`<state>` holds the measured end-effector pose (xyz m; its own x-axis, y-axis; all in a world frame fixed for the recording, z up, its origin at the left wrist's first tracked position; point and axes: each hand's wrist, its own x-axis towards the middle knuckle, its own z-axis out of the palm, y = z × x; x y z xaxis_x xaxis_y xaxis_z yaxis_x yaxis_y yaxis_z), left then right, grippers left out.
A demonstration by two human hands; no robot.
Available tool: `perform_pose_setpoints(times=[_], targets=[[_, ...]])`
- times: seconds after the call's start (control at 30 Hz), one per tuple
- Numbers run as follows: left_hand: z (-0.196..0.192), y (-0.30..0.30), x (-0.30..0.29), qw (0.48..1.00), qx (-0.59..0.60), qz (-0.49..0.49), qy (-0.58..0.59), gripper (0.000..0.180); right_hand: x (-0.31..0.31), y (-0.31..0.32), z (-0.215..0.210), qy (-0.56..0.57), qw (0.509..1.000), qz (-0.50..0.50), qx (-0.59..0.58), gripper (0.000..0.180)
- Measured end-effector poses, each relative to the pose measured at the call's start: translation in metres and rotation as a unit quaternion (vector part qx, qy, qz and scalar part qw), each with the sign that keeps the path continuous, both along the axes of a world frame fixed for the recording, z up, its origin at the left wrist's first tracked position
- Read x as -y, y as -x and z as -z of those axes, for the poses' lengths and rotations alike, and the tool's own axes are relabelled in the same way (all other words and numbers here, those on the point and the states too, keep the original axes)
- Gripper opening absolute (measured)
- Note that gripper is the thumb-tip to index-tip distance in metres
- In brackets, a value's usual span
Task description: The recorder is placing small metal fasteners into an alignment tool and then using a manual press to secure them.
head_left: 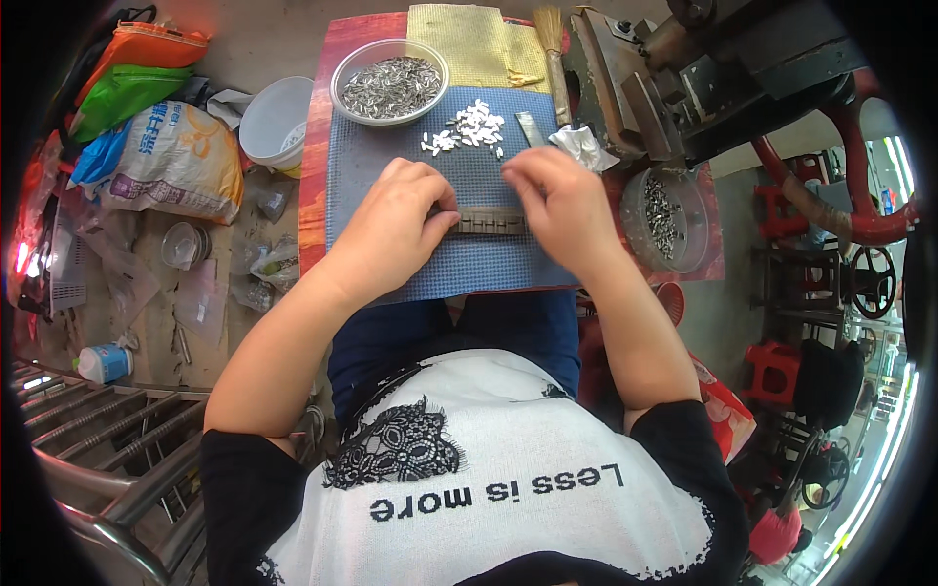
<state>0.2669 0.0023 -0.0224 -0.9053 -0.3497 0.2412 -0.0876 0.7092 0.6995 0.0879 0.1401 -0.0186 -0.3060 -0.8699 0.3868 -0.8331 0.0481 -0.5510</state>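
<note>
The left hand point(396, 220) is pinching the left end of a small ribbed metal bar point(491, 222), its grip narrow around that end, while the right hand point(557, 205) is curling over the bar's right end with fingers closed on it. The bar is lying across the blue mat point(410, 161) on the lap-level tabletop, midway between the two hands. Just beyond the fingers a loose heap of small white pieces point(469, 127) is sitting on the mat, with a clear bowl of grey metal parts point(389, 83) behind it. A careless knuckle could be scattering those pieces, or the bar could be slipping sideways if one pinch loosens.
</note>
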Motion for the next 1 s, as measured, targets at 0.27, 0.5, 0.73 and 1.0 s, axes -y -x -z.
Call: perform_pose_setpoints(times=[0.27, 0.5, 0.73, 1.0], targets=[[-0.008, 0.003, 0.002, 0.999, 0.044, 0.012, 0.01, 0.011, 0.025, 0.017, 0.01, -0.044, 0.997, 0.065, -0.013, 0.011], [-0.003, 0.027, 0.009, 0.997, 0.008, -0.073, 0.016, 0.015, 0.028, 0.018, 0.015, -0.028, 0.997, 0.054, -0.042, 0.011], [0.009, 0.067, 0.021, 0.989, 0.033, -0.097, 0.108, 0.012, 0.013, 0.019, 0.013, -0.025, 1.0, 0.012, -0.005, 0.006], [0.011, 0.08, 0.018, 0.986, 0.057, -0.086, 0.131, 0.012, 0.015, 0.019, 0.011, -0.032, 0.999, 0.016, 0.011, 0.011]])
